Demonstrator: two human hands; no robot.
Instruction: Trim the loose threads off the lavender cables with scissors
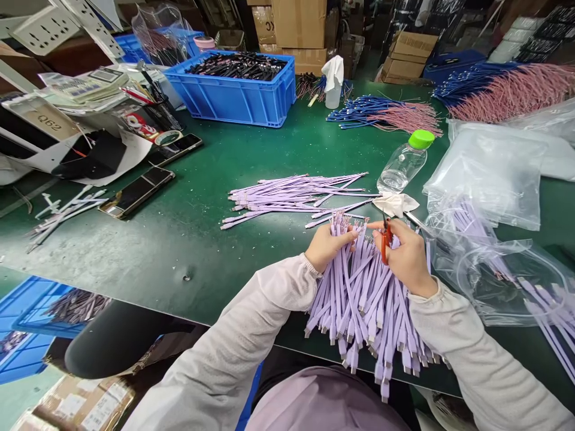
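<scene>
A big bunch of flat lilac cables point(359, 293) lies at the table's front edge, its plug ends hanging toward my body and its thin wire ends pointing away. My left hand point(331, 244) is closed on the cables near their wire ends at the left of the bunch. Just to the right, my right hand point(406, 254) holds small orange-handled cutters point(386, 241), their dark tips pointing up, with a finger reaching toward the wire ends. Beyond my hands, a looser pile of lilac cables point(274, 196) lies on the green table point(179, 257).
A bottle with a green cap point(421, 140) and a white cloth point(396, 204) lie behind my right hand. Plastic bags point(489, 173) cover the right side. A blue bin point(238, 96) of black cables stands at the back; a phone point(137, 191) lies left.
</scene>
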